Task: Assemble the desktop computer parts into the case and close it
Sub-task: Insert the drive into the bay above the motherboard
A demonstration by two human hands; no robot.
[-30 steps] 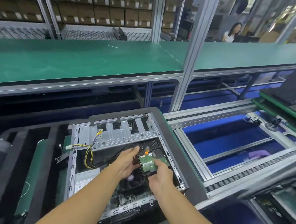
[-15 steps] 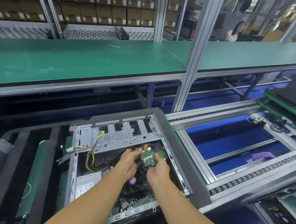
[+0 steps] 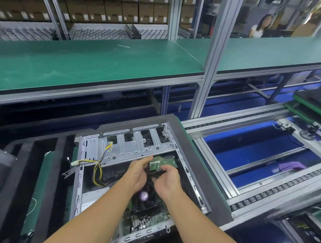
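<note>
1. The left hand [image 3: 138,174] grips the left edge of a hard drive [image 3: 162,164], its fingers curled round the side.
2. The right hand [image 3: 167,183] pinches the near edge of the same drive, thumb on top and fingers curled below.
3. The drive sits circuit board up, green face showing, held inside the open case [image 3: 186,168], at the near edge of the metal drive cage [image 3: 135,146] and close to the case's right wall.
4. I cannot tell whether the drive rests on anything or hangs in the two hands alone.
5. Just below the hands sits a black cooling fan [image 3: 145,199] with a purple sticker at its hub, on the green motherboard [image 3: 150,219].
6. To the left, a bundle of yellow and black cables [image 3: 97,170] loops over the cage edge, above the grey power supply [image 3: 92,198].
7. The case lies on its side on a dark pallet [image 3: 199,165], beside a roller conveyor [image 3: 267,192].
8. A green shelf [image 3: 81,64] runs across behind.
</note>
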